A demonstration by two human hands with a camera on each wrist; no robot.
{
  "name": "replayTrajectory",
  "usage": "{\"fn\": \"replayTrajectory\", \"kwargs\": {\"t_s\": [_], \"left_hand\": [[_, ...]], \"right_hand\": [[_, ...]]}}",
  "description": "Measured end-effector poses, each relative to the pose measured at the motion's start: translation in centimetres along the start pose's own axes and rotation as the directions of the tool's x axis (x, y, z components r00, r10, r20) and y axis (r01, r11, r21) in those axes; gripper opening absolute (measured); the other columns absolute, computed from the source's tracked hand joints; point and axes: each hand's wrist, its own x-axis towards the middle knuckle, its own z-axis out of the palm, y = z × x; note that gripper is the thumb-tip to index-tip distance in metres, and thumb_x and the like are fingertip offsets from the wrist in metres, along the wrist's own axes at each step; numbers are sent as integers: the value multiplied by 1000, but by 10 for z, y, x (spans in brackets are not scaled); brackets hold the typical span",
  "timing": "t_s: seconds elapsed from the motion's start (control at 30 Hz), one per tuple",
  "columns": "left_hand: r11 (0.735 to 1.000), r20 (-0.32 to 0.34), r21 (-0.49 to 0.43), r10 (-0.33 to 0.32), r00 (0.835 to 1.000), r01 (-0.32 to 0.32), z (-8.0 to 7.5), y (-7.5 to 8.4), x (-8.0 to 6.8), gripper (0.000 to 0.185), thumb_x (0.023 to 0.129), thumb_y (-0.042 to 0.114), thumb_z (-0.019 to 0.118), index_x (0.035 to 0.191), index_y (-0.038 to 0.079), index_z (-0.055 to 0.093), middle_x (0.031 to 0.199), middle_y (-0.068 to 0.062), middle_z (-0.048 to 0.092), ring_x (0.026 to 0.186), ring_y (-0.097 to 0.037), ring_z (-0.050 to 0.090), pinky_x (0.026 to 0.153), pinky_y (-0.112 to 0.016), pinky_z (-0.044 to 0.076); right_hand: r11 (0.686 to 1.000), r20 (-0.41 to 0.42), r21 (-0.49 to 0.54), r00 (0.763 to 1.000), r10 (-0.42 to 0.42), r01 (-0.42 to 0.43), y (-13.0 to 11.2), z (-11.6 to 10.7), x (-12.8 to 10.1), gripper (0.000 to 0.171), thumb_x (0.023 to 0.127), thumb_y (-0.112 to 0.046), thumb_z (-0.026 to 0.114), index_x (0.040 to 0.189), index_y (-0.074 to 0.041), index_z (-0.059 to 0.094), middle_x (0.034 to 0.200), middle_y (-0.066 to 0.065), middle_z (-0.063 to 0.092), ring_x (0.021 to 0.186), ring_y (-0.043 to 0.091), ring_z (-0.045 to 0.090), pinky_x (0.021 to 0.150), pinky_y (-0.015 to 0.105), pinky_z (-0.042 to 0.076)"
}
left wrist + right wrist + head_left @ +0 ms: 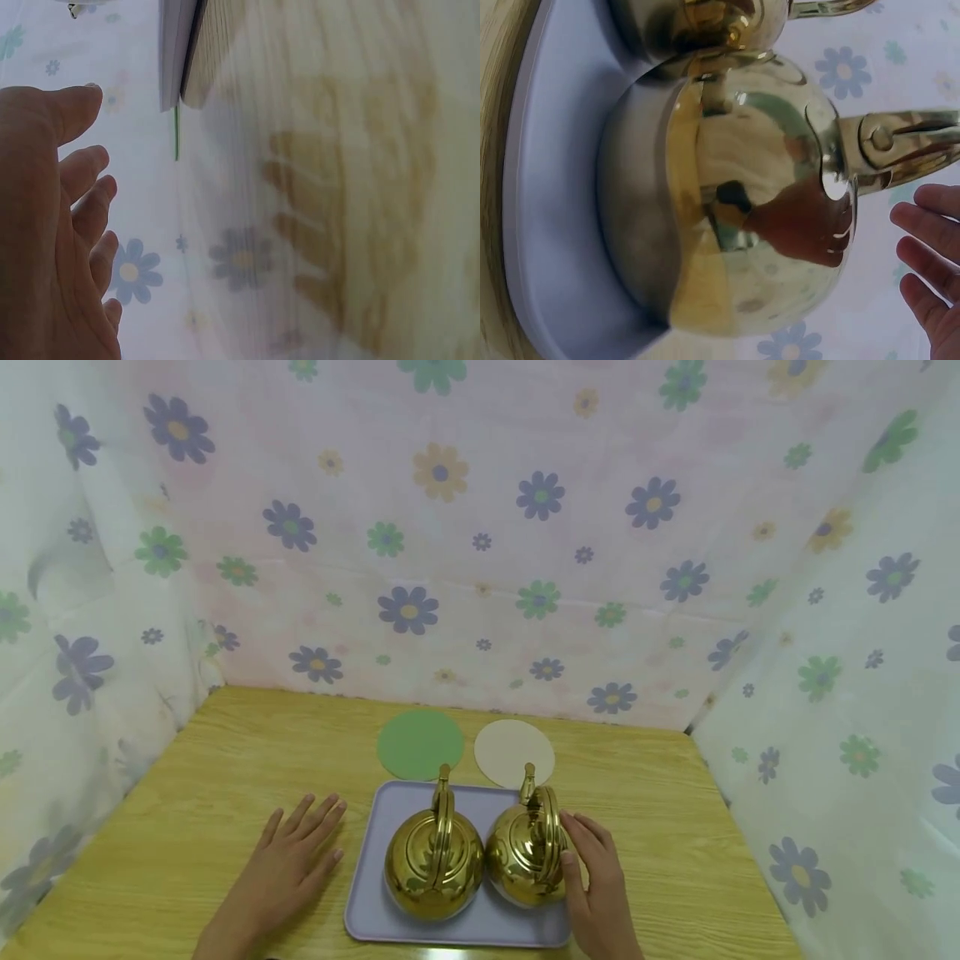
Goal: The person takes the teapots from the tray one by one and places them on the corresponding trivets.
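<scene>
- Right hand [600,881]: grip apart, fingers by the right kettle [527,858] on the tray [367,902].
- Left hand [288,864]: grip apart, flat on the bench [225,760].
- Right wrist view alone shows the fingers reflected in the kettle.
- Left kettle [433,860] beside it; green mat [420,743], cream mat [513,752] behind.

**Background bits around the table**

A wooden table [225,793] with a light yellowish grain is seen, boxed in on three sides by a sheer white curtain [525,527] printed with purple, green and orange flowers. Two round mats are laid flat toward the back of the table: a green mat [419,743] on the left and a cream mat [510,750] on the right, set just beside each other without quite touching. In the left wrist view the table [360,187] is seen blurred, with the flowered curtain [135,270] beside it. The same flower print [844,67] is also caught in the right wrist view.
</scene>
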Motion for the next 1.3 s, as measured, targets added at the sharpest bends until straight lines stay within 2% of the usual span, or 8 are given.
{"fn": "replayTrajectory", "kwargs": {"t_s": [0.33,0.47,0.73,0.87,0.93,1.07,1.17,1.3], "left_hand": [[1000,-13,-8,29,999,-29,4,4,-2,55,100,32,61,150,11,52,156,-10,49,150,-35,34,128,-44,-3],[999,-23,-6,40,999,-40,5,6,-2,55,99,32,62,149,11,53,155,-9,50,147,-38,38,128,-44,-3],[999,-21,-42,30,999,-31,8,12,0,56,99,29,63,151,12,51,155,-8,50,144,-42,41,128,-50,5],[997,-7,-70,20,1000,-20,10,16,1,55,100,28,62,152,12,50,155,-8,50,143,-44,41,127,-50,7],[997,4,-74,15,1000,-15,11,17,2,55,101,29,61,152,11,49,156,-8,49,143,-45,41,127,-51,7],[997,10,-71,33,999,-32,13,20,3,56,100,30,62,151,12,50,156,-8,48,143,-43,42,128,-46,0],[997,7,-70,44,999,-44,14,22,3,56,99,30,62,151,13,50,156,-7,48,143,-42,42,128,-43,-3],[996,11,-79,28,1000,-27,15,26,3,56,99,28,63,151,12,51,156,-6,49,143,-43,42,128,-50,6]], "right_hand": [[995,-27,96,999,-36,39,-12,2,4,51,95,11,56,143,-8,59,133,8,66,128,17,52,109,13,35],[991,-38,129,999,-35,40,-15,3,5,49,95,12,55,140,-5,60,131,10,66,128,15,53,109,13,36],[969,-25,247,999,39,-32,-21,4,6,40,98,12,49,132,-2,65,125,13,69,123,8,58,105,14,42],[936,-7,330,991,130,-121,-28,2,8,37,100,9,49,131,-2,66,123,16,70,121,4,61,102,13,44],[904,21,383,981,195,-188,-31,1,9,35,102,6,48,132,-1,65,124,19,70,123,3,60,102,13,45],[829,95,467,950,299,-307,-35,0,11,32,106,-1,46,132,5,63,126,24,68,126,4,60,99,14,48],[793,124,505,938,324,-341,-36,-1,13,30,106,-1,46,128,10,63,124,23,70,122,6,63,97,16,50],[754,153,547,929,338,-364,-36,-3,16,30,107,-3,44,124,12,64,119,21,72,114,9,68,94,19,53]]}}
